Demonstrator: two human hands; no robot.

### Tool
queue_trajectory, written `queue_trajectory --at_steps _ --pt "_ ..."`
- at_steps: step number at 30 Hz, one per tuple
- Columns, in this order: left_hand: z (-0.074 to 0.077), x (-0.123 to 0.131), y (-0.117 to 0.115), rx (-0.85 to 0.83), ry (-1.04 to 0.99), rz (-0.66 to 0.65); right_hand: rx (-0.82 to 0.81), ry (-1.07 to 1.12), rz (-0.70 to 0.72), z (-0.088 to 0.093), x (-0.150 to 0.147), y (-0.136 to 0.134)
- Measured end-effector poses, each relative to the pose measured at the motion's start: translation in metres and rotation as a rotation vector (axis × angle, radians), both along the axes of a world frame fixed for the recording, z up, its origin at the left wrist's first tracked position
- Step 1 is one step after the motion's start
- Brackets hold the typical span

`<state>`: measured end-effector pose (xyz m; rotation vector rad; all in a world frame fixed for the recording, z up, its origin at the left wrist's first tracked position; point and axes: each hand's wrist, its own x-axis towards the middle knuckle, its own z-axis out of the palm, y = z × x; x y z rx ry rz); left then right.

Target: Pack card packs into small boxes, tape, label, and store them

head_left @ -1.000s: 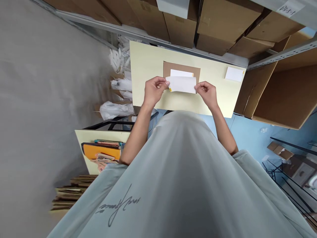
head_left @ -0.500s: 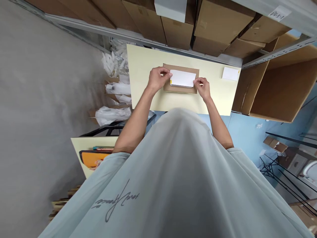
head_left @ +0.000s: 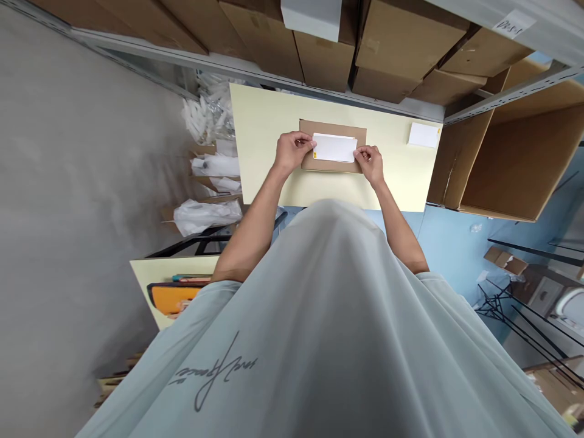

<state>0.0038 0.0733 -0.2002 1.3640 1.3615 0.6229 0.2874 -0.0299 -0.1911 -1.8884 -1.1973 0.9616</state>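
A flat brown cardboard box (head_left: 333, 167) lies on the pale yellow tabletop (head_left: 255, 121). Over its top is a white label (head_left: 335, 148), a rectangular sheet with a small yellow mark at its lower left corner. My left hand (head_left: 292, 151) pinches the label's left end between thumb and fingertips. At the opposite end, my right hand (head_left: 369, 164) has its thumb and forefinger closed on the lower right corner. Whether the sheet is pressed flat on the cardboard or just above it, I cannot tell.
A small stack of white labels (head_left: 423, 135) lies at the table's right end. Beside it stands a large open carton (head_left: 515, 164). Behind the table, a metal shelf (head_left: 387, 104) holds several cardboard boxes. Plastic-wrapped items (head_left: 207, 216) crowd the left side.
The label has shifted slightly down and left relative to the box. My right hand has moved a little left and down with its corner; my left hand still holds the other end.
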Motion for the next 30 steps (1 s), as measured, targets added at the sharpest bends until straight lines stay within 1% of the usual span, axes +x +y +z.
queue_trajectory --at_steps 3,7,17,23,27,30 --pt "-0.002 -0.002 0.0 0.002 0.007 0.0 0.007 -0.018 0.017 -0.002 -0.002 0.001" --pt "-0.005 -0.003 -0.001 -0.002 0.02 0.003 0.007 -0.005 0.003 -0.007 -0.005 0.0" --pt "-0.021 -0.006 -0.002 0.027 -0.026 0.006 0.01 -0.001 -0.012 -0.017 -0.005 -0.003" --pt "-0.021 -0.004 -0.003 0.041 -0.031 0.006 0.005 -0.026 -0.007 -0.017 -0.007 -0.004" --pt "-0.018 0.0 -0.006 0.052 0.016 0.009 -0.028 -0.076 -0.042 -0.017 -0.011 0.0" --pt "-0.017 0.002 -0.009 0.095 0.097 -0.025 -0.064 -0.126 -0.072 -0.017 -0.016 0.003"
